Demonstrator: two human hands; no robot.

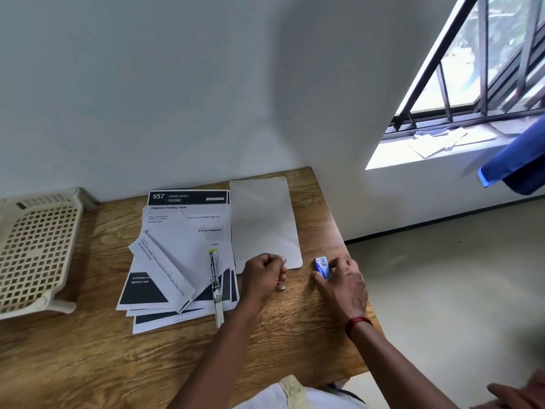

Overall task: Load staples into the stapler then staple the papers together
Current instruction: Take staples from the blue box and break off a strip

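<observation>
Two grips sat near the right edge of the table (pixel 88 364): the right grip (pixel 342 283) pinched the blue staple box (pixel 322 267); the left grip (pixel 264 274) was curled, whether round anything I could not tell. The stapler (pixel 215 286) lay swung open on the papers (pixel 180 252), just beside the left grip.

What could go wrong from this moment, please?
1. The blue box under the right hand sits near the edge of the table; a nudge could drop it.
2. The open stapler lies on loose, fanned papers; it may slide when the left hand, which seems to pinch staples, loads it.
</observation>
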